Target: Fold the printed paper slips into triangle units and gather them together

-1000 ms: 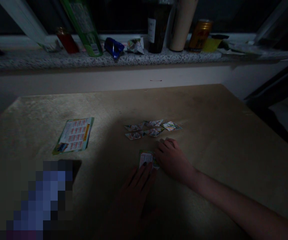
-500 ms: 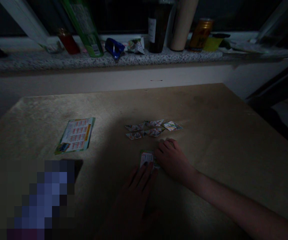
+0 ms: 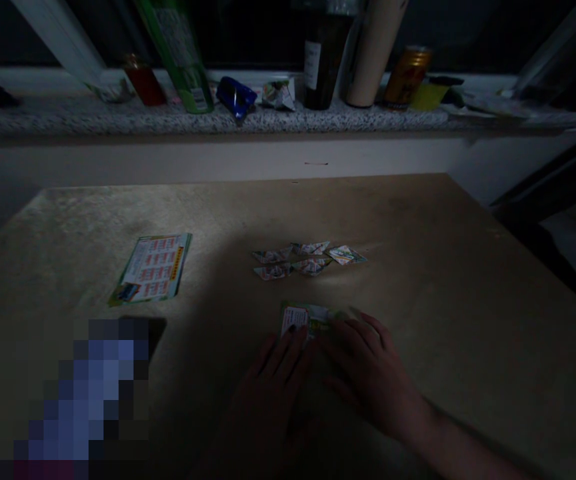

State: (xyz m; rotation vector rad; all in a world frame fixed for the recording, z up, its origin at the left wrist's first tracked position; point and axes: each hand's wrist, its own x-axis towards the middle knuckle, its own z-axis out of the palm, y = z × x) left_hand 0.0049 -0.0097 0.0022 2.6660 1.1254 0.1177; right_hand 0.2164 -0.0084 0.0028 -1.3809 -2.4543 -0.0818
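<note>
On the table in front of me lies a small printed paper sheet (image 3: pixel 295 316) with green edges; its near part is hidden under my hands. My left hand (image 3: pixel 271 387) rests flat on its lower left, fingers stretched out. Over the right end of the sheet is my right hand (image 3: pixel 375 377), its fingers extended and slightly bent, touching or just above the paper. Just beyond are several small folded paper pieces (image 3: pixel 311 267) with pointed ends, arranged in two rows, one (image 3: pixel 347 255) at the right end.
A stack of printed sheets (image 3: pixel 153 270) lies at the left of the table (image 3: pixel 418 220). A blurred-out blue patch (image 3: pixel 95 380) covers the lower left. Along the windowsill (image 3: pixel 268 121) stand a green container (image 3: pixel 178 53), a dark bottle (image 3: pixel 323 67) and an orange can (image 3: pixel 408 77).
My right hand has moved back toward me and slightly right, its curled fingers now spread out, uncovering more of the sheet. My left hand stays in place.
</note>
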